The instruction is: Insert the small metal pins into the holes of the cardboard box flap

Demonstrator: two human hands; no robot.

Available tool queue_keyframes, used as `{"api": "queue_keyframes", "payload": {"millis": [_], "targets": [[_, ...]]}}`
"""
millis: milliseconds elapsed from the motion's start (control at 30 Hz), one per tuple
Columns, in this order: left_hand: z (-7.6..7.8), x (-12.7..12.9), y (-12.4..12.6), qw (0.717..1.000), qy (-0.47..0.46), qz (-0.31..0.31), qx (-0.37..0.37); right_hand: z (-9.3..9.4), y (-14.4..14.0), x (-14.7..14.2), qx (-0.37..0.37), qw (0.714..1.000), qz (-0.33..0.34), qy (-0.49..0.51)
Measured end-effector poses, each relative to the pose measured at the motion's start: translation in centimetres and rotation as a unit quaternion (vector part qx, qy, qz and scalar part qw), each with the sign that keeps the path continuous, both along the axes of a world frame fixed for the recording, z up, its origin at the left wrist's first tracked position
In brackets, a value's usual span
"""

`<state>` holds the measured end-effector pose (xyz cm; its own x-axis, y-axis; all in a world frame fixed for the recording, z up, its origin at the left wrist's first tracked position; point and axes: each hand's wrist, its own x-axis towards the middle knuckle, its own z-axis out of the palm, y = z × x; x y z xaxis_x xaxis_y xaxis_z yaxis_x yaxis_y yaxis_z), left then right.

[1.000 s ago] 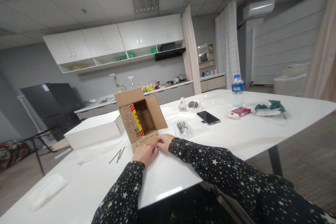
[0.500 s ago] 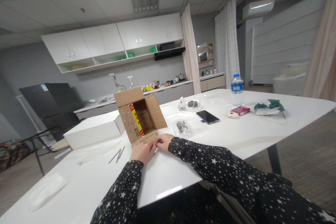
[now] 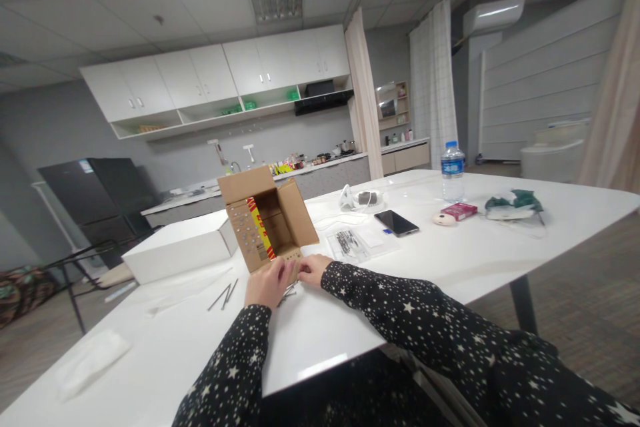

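Note:
An opened cardboard box (image 3: 295, 213) with a yellow and red strip stands on the white table, its mouth facing me. Small metallic bits dot its left flap (image 3: 245, 230), and the front flap (image 3: 291, 256) shows a row of dark holes. My left hand (image 3: 267, 282) is at this front flap, fingers curled together over something too small to make out. Close beside it, my right hand (image 3: 314, 271) has its fingertips pinched at the flap's right edge; what they grip is hidden. Several thin metal pieces like nails or screws (image 3: 289, 292) lie under my left hand.
Dark thin rods (image 3: 227, 295) lie left of the box, near a long white box (image 3: 180, 247). To the right are a clear packet of small parts (image 3: 349, 243), a phone (image 3: 397, 223), a water bottle (image 3: 453, 173), a red pack (image 3: 459, 211) and green cloth (image 3: 515, 202).
My left hand has lifted slightly and turned, uncovering the thin metal pieces on the table beneath it. My right hand stays almost where it was.

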<state>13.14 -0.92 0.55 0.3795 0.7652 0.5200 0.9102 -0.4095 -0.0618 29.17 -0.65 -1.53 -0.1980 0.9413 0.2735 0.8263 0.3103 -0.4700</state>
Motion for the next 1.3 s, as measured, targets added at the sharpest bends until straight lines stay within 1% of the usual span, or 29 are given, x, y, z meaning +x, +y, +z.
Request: {"api": "queue_keyframes", "payload": {"millis": [200, 267, 367, 433, 500, 633, 733, 867, 1000, 1167, 1300], "targets": [[-0.6, -0.4, 1.1, 0.994, -0.059, -0.084, 0.037, -0.1, 0.1, 0.0, 0.003, 1.0, 0.005, 0.0], [-1.0, -0.5, 1.7, 0.987, -0.084, -0.12, 0.06, -0.1, 0.1, 0.0, 0.005, 1.0, 0.004, -0.003], [-1.6, -0.6, 2.3, 0.97, -0.125, -0.183, 0.102, 0.0, 0.1, 0.0, 0.006, 1.0, 0.006, -0.007], [-1.9, -0.6, 2.7, 0.961, -0.138, -0.208, 0.116, 0.1, -0.1, 0.0, 0.003, 1.0, 0.004, -0.009], [-2.1, -0.7, 2.9, 0.958, -0.146, -0.218, 0.117, 0.3, -0.2, 0.0, -0.003, 1.0, 0.002, -0.009], [-2.2, -0.9, 3.2, 0.954, -0.153, -0.229, 0.116, 0.4, -0.4, 0.0, -0.01, 1.0, -0.001, -0.01], [-2.0, -1.0, 3.1, 0.955, -0.157, -0.223, 0.119, 0.4, -0.3, -0.1, -0.006, 1.0, -0.001, -0.01], [-1.7, -1.0, 2.8, 0.961, -0.156, -0.196, 0.119, 0.0, 0.0, 0.0, 0.003, 1.0, 0.0, -0.004], [-1.5, -1.2, 2.8, 0.968, -0.14, -0.157, 0.136, -0.6, 0.4, 0.1, 0.016, 1.0, 0.007, 0.006], [-1.5, -1.6, 3.1, 0.97, -0.162, -0.118, 0.136, -0.8, 0.7, 0.2, 0.017, 1.0, 0.008, 0.007], [-1.6, -1.9, 3.4, 0.968, -0.189, -0.112, 0.119, -0.7, 0.7, 0.1, 0.007, 1.0, 0.006, 0.004]]}}
